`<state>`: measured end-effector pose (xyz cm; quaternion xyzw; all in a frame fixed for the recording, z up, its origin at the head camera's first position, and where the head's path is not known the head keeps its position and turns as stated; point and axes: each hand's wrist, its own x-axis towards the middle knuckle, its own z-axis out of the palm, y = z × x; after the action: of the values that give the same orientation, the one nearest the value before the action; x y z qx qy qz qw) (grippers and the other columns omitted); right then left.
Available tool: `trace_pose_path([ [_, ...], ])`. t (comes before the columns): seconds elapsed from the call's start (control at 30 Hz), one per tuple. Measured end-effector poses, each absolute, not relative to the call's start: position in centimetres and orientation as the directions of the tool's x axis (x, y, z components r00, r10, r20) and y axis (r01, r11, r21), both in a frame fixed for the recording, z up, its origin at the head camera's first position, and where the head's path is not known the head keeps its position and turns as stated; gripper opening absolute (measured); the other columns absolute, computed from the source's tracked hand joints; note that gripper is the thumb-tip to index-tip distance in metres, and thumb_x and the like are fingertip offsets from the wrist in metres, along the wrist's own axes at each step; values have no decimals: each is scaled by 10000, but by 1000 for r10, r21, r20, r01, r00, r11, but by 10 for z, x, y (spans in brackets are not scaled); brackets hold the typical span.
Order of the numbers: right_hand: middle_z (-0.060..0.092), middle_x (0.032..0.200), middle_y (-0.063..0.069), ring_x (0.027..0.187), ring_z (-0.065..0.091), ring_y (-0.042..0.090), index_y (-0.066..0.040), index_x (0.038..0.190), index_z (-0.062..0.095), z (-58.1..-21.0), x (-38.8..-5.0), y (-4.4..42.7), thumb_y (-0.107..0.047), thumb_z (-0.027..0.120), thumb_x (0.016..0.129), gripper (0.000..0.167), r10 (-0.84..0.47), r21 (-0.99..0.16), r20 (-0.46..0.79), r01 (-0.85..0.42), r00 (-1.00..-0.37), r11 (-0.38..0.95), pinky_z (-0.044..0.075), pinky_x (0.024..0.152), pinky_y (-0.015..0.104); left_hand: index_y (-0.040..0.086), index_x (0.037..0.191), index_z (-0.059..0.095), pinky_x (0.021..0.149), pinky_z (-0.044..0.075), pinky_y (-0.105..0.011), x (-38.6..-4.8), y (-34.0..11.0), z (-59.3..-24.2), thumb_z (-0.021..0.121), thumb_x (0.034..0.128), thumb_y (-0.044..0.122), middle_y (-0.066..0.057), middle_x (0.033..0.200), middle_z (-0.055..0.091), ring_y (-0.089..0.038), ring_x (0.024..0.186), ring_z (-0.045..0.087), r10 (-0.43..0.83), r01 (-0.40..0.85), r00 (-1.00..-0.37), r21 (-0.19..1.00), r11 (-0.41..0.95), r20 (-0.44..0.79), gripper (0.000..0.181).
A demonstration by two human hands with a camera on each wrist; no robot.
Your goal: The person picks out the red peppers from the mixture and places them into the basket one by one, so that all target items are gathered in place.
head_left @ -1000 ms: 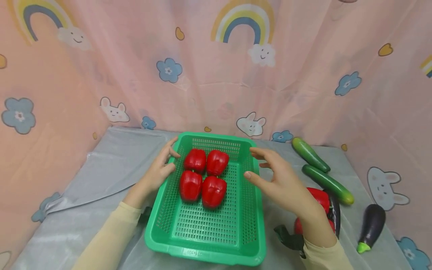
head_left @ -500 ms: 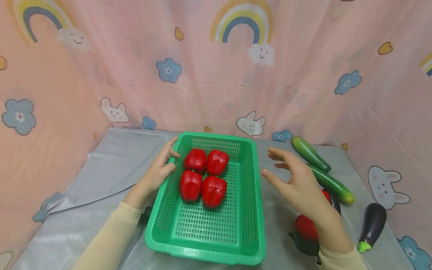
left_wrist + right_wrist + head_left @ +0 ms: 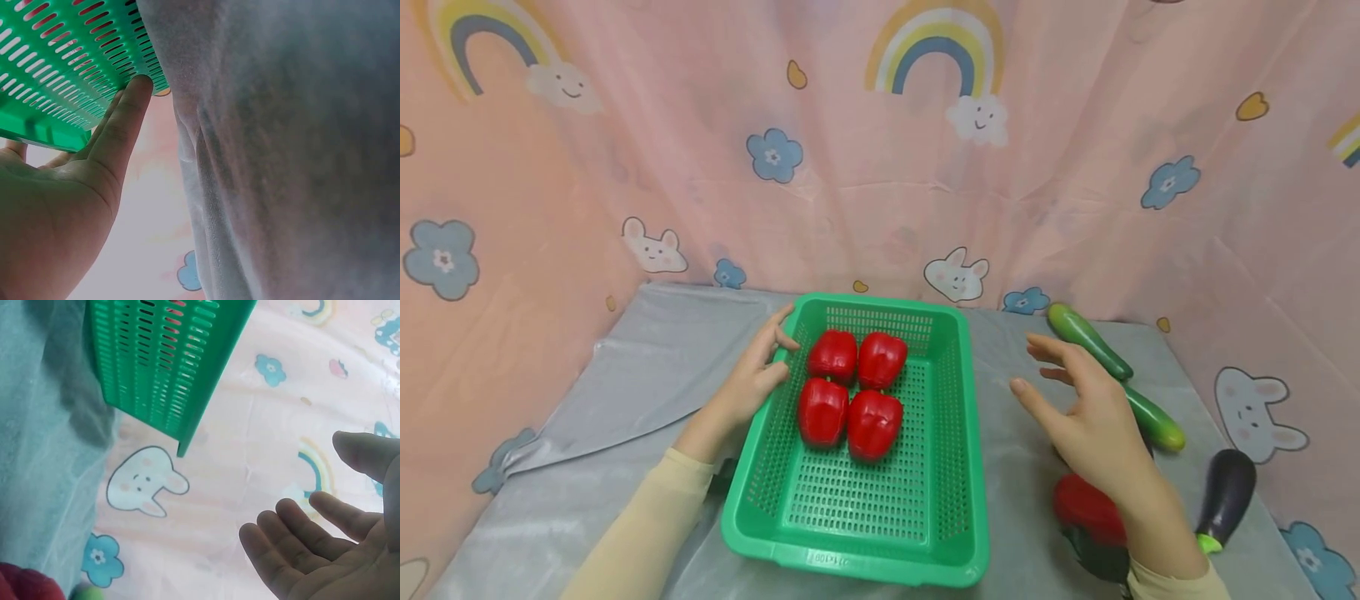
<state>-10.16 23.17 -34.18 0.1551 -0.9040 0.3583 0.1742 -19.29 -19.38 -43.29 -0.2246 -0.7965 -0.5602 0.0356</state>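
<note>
A green plastic basket [image 3: 857, 558] holds several red bell peppers [image 3: 876, 425], grouped toward its back left. My left hand [image 3: 748, 379] rests against the basket's left side, its thumb and upper fingers near the rim. In the left wrist view, a straight finger [image 3: 125, 125] touches the slotted outer wall. My right hand [image 3: 1093, 417] is held in the air to the right of the basket, fingers spread and holding nothing. Below it, another red bell pepper [image 3: 1086, 508] lies on the cloth, partly hidden by the hand and wrist.
Two green cucumber-like vegetables [image 3: 1086, 337] lie at the back right. An eggplant [image 3: 1227, 496] sits near the right edge, partly behind the right forearm. Grey cloth [image 3: 647, 367] covers the table, and a pink patterned curtain [image 3: 850, 217] surrounds it.
My right hand has moved right, away from above the basket's right rim to over the loose vegetables, covering more of them. The left hand, basket and peppers inside have stayed in place.
</note>
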Motion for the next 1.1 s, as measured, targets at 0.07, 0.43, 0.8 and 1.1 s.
trace_pose_path([
  [0.07,669,1439,125,1186,702,356,-107,1533,597,-343,-100,235,-186,802,1001,576,-139,-593,433,-398,-890,699,444,922,75,-27,1114,521,1203,188,-821,-192,-193,-433,445,877,-24,-146,1805,187,-455,1646,132,317,396,-898,877,274,306,249],
  [0.43,654,1453,146,1198,680,391,-112,1544,588,-349,-92,252,-203,803,1002,591,-83,-599,401,-329,-912,730,431,915,98,-23,1122,529,1187,214,-830,-193,-194,-433,455,887,-26,-145,1803,191,-485,1636,144,315,398,-897,878,267,310,247],
  [0.8,647,1440,158,1212,653,413,-58,1552,548,-359,-81,270,-252,769,1029,600,-19,-611,349,-242,-937,754,451,971,152,-26,1124,529,1207,202,-810,-194,-194,-434,457,876,-42,-142,1804,190,-451,1645,138,321,401,-894,879,260,313,258],
  [1.1,626,1447,222,1230,628,472,-12,1529,546,-364,-77,283,-274,749,1040,591,10,-588,292,-171,-956,791,527,938,709,-17,1113,540,1225,165,-800,-194,-194,-434,462,876,-48,-165,1796,207,-432,1652,122,314,408,-893,875,260,322,251],
])
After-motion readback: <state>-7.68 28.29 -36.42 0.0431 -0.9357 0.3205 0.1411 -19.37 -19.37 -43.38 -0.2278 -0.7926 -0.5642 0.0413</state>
